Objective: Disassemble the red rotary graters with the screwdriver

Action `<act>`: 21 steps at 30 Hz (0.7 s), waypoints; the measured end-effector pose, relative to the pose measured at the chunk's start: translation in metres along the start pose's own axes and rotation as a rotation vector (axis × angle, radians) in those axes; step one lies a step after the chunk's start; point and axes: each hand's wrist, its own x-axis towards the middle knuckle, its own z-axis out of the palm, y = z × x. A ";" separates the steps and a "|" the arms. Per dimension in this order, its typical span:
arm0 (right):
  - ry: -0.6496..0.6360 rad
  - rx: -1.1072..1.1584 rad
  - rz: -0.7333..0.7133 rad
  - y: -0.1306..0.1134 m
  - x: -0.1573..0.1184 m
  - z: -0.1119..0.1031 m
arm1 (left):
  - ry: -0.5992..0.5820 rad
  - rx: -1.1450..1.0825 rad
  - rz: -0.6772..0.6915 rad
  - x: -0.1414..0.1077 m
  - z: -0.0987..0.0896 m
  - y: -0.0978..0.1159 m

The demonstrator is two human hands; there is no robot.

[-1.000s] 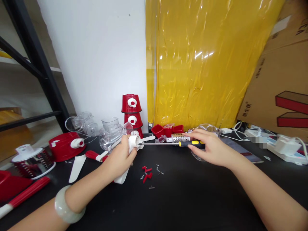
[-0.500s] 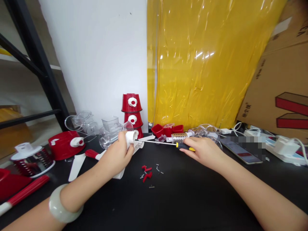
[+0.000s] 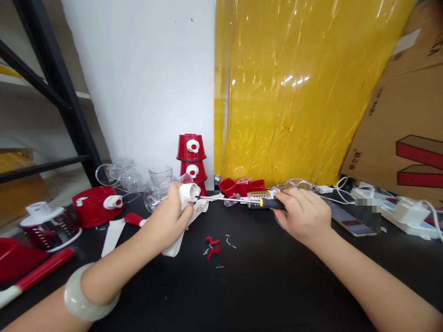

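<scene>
My left hand (image 3: 173, 214) grips a white plastic part (image 3: 187, 193) with a round hollow end turned to the right. Fingers of my right hand (image 3: 302, 213) are wrapped round the black and yellow handle of a screwdriver (image 3: 238, 201). Its long shaft lies almost level, and the tip is at the white part's open end; whether it touches a screw there is too small to tell. Below the hands, small red plastic pieces (image 3: 213, 252) lie on the black table among several small screws or pins (image 3: 229, 242).
Red bases (image 3: 191, 147) stand stacked at the back. To the left are another red base (image 3: 93, 207), a drum grater (image 3: 50, 228) and clear plastic parts (image 3: 119, 175). Red cups (image 3: 242, 186) and a metal drum (image 3: 256, 199) sit behind the screwdriver. A phone (image 3: 356, 221) and power strip (image 3: 411, 221) lie right.
My right hand has shifted slightly right and changed its hold, now wrapped further over the screwdriver's handle. The screwdriver's tip stays at the white part, which my left hand still grips.
</scene>
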 end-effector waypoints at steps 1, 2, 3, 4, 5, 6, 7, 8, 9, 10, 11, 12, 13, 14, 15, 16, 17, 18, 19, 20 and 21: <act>-0.052 0.038 0.048 -0.003 0.001 -0.001 | 0.019 0.007 -0.009 0.000 -0.001 -0.001; -0.123 0.082 0.090 -0.006 0.002 -0.001 | 0.040 0.019 -0.018 0.001 -0.001 -0.002; -0.204 0.127 0.121 -0.008 0.003 -0.002 | 0.058 0.030 -0.025 0.001 -0.001 -0.003; -0.284 0.172 0.140 -0.010 0.004 -0.001 | 0.070 0.039 -0.029 0.002 -0.002 -0.004; -0.351 0.212 0.146 -0.011 0.003 0.000 | 0.074 0.047 -0.032 0.003 -0.002 -0.006; -0.398 0.244 0.146 -0.011 0.003 0.001 | 0.071 0.057 -0.030 0.004 -0.003 -0.007; -0.428 0.268 0.144 -0.011 0.002 0.003 | 0.067 0.070 -0.025 0.004 -0.003 -0.007; -0.445 0.284 0.140 -0.009 0.001 0.005 | 0.060 0.085 -0.015 0.004 -0.003 -0.007; -0.449 0.292 0.135 -0.007 -0.001 0.007 | 0.053 0.101 -0.004 0.004 -0.003 -0.007; -0.443 0.290 0.129 -0.005 -0.002 0.009 | 0.044 0.116 0.004 0.004 -0.002 -0.006; -0.429 0.282 0.124 -0.003 -0.003 0.010 | 0.034 0.129 0.007 0.004 -0.002 -0.005; -0.409 0.269 0.115 -0.001 -0.004 0.012 | 0.024 0.138 0.005 0.003 -0.001 -0.004; -0.386 0.251 0.104 0.000 -0.005 0.013 | 0.014 0.143 0.001 0.003 -0.001 -0.003; -0.360 0.227 0.090 0.001 -0.006 0.014 | 0.005 0.145 -0.003 0.002 0.000 -0.002; -0.333 0.195 0.075 0.002 -0.006 0.014 | -0.001 0.144 -0.006 0.002 0.000 -0.001; -0.304 0.156 0.057 0.002 -0.007 0.014 | -0.008 0.139 -0.007 0.001 0.001 -0.001; -0.271 0.112 0.037 0.002 -0.008 0.014 | -0.016 0.130 -0.009 0.001 0.001 0.000; -0.233 0.069 0.015 0.002 -0.008 0.013 | -0.023 0.120 -0.012 0.001 0.001 0.000; -0.192 0.035 -0.005 0.001 -0.008 0.012 | -0.027 0.108 -0.013 0.001 0.001 0.000; -0.158 0.017 -0.016 0.000 -0.007 0.010 | -0.026 0.096 -0.011 0.001 0.000 -0.001; -0.143 0.025 -0.011 -0.001 -0.006 0.008 | -0.019 0.086 -0.004 0.002 0.000 -0.001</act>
